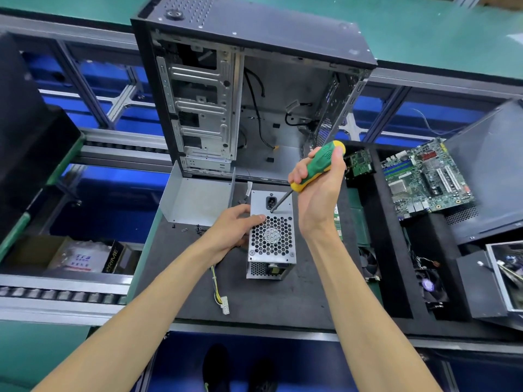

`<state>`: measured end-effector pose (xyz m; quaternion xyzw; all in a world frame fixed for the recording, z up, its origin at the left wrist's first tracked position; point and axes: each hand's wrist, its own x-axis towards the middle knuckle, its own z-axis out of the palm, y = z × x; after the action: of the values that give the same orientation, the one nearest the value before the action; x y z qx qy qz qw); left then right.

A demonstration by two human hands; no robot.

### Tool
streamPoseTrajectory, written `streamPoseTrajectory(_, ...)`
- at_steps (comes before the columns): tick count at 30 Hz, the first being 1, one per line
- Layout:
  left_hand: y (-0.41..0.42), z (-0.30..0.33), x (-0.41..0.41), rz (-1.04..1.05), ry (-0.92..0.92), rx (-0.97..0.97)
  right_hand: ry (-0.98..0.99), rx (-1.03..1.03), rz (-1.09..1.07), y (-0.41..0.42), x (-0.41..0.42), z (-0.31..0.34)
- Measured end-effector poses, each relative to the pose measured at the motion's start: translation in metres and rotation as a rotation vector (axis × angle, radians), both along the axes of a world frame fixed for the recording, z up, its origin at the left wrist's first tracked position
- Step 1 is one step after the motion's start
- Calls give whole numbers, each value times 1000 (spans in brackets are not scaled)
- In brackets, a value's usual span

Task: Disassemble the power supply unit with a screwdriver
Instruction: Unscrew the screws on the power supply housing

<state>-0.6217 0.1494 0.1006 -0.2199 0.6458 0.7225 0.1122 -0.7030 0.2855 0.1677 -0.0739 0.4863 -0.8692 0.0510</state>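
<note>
The right hand (317, 190) grips the screwdriver (314, 168), tip slanting down-left onto the metal box (271, 239) that the left hand (235, 227) holds.

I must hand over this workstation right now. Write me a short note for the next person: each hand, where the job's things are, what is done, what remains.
Left hand grips the left side of the power supply unit, which stands on the black mat.
Right hand holds the screwdriver; its tip sits on the unit's top face, beside the power socket.
Done: the unit is out of the computer case; loose screws lie on the mat to the left.
Left: the unit's cover is still on; remove its screws and open it.
</note>
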Motion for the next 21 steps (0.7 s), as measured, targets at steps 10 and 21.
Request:
streamPoseTrajectory(10,0,2,0,-14,6,6,1,2,-25,0,-1,-3)
streamPoseTrajectory(21,0,-1,0,5,8,5,62,193,31,-6,6,9)
